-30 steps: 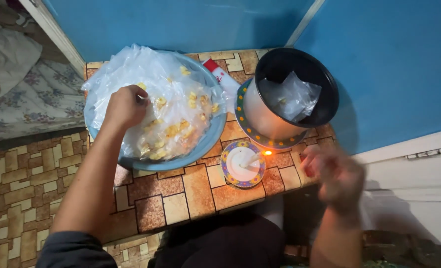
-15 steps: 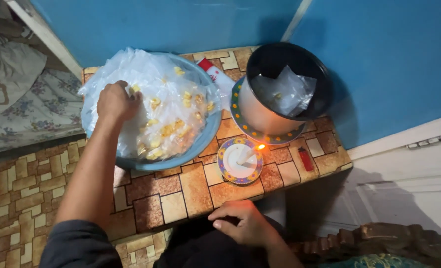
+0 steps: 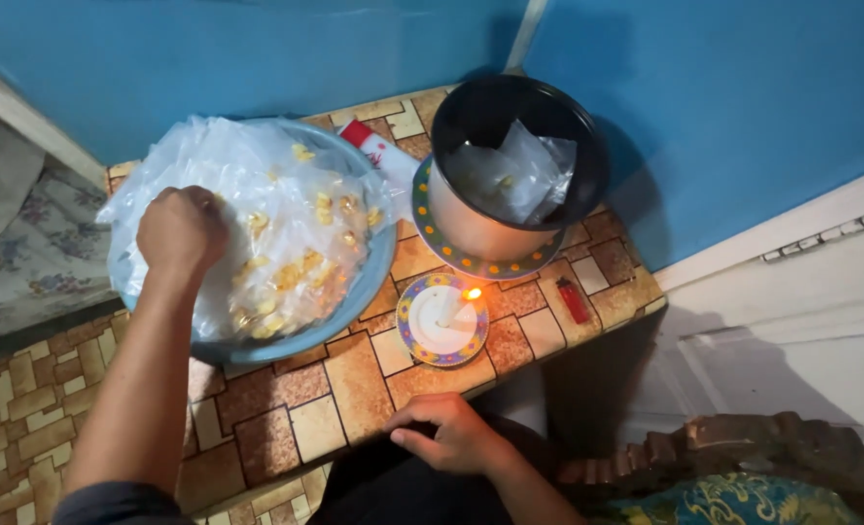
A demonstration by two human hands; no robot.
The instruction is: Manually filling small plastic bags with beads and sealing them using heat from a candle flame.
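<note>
My left hand is closed among clear plastic bags of small yellow pieces, piled in a wide blue basin on a low table. I cannot see what its fingers hold. My right hand rests on the table's near edge with fingers bent and nothing in it. Just beyond that hand, a short lit candle stands on a small patterned saucer.
A metal pot with a clear bag inside sits on a patterned plate at the table's far right. A red lighter lies near the right edge. A red and white packet lies behind the basin. Blue walls stand behind.
My right hand came down from the right side of the table to its near edge. My left hand shifted left in the basin of bags.
</note>
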